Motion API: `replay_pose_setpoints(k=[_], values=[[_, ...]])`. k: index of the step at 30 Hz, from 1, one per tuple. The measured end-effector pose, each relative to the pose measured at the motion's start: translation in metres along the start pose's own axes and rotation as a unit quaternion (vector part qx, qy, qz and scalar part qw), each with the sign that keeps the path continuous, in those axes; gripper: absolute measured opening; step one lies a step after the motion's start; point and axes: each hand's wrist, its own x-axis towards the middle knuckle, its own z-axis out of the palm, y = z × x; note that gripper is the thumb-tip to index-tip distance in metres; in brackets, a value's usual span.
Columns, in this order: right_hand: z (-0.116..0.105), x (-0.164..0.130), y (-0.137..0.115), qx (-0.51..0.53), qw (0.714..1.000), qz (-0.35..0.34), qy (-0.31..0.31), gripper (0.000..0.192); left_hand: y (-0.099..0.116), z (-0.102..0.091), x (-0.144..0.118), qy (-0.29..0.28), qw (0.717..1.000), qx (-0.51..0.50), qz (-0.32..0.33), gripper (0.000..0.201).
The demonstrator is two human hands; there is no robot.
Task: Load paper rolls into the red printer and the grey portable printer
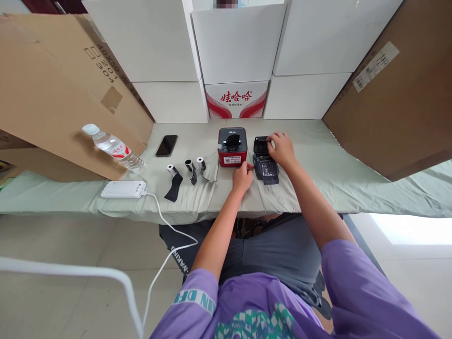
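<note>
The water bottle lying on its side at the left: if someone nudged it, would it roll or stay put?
The water bottle would probably roll: it lies on its side and looks round and smooth. The cardboard sheet under it seems to slope, which might help it along. It appears full, so likely heavy for its size, and the clear plastic may feel a bit slippery.

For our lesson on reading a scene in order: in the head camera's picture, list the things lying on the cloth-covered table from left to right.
Water bottle → white power bank → black phone → three small paper rolls → red printer → left hand → black printer under the right hand.
</note>
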Motion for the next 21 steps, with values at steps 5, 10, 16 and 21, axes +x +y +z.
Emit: replay_pose_setpoints(k=[5, 10, 16, 21], values=[[-0.011, -0.001, -0.008, 0.010, 0.998, 0.004, -0.054, 0.048, 0.004, -0.003, -0.001, -0.009, 1.000, 0.008, -0.013, 0.029], [-0.025, -0.052, -0.012, -0.008, 0.992, -0.027, -0.124, 0.046, 0.007, -0.004, 0.000, -0.011, 1.000, 0.019, -0.010, 0.026], [-0.024, -0.075, -0.023, -0.025, 0.989, 0.003, -0.146, 0.047, 0.003, -0.001, -0.001, -0.018, 0.999, 0.027, -0.011, 0.028], [-0.021, -0.071, -0.034, -0.029, 0.991, 0.062, -0.119, 0.046, 0.004, -0.002, -0.005, -0.013, 0.999, 0.028, 0.009, 0.037]])
